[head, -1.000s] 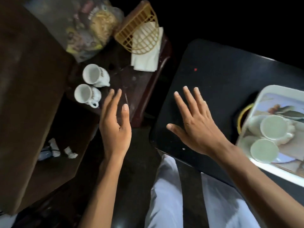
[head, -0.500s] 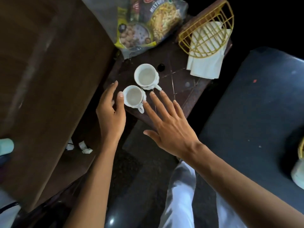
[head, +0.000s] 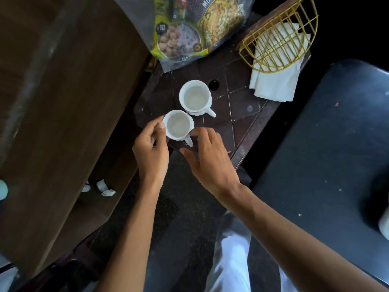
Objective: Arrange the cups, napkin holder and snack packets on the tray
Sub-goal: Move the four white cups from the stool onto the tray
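Two white cups stand on a small dark brown side table [head: 242,114]. The near cup [head: 178,125] is framed by both hands. My left hand [head: 150,148] curls its thumb and forefinger against the cup's left rim. My right hand [head: 208,159] has bent fingers at the cup's right side, over its handle. The far cup [head: 195,98] stands free just behind, handle pointing right. A clear bag of snack packets [head: 189,28] lies at the table's back. A yellow wire napkin holder [head: 280,39] with white napkins [head: 273,85] lies at the back right. The tray is out of view.
A black table [head: 336,154] fills the right side, with a white object [head: 384,225] cut off at its right edge. Brown wooden furniture [head: 63,102] stands on the left, with crumpled paper scraps [head: 103,187] below it. My legs in white trousers [head: 229,260] are underneath.
Both hands have moved from the black table toward the side table and closed in on the near cup. The view has swung left, taking the tray out of sight.
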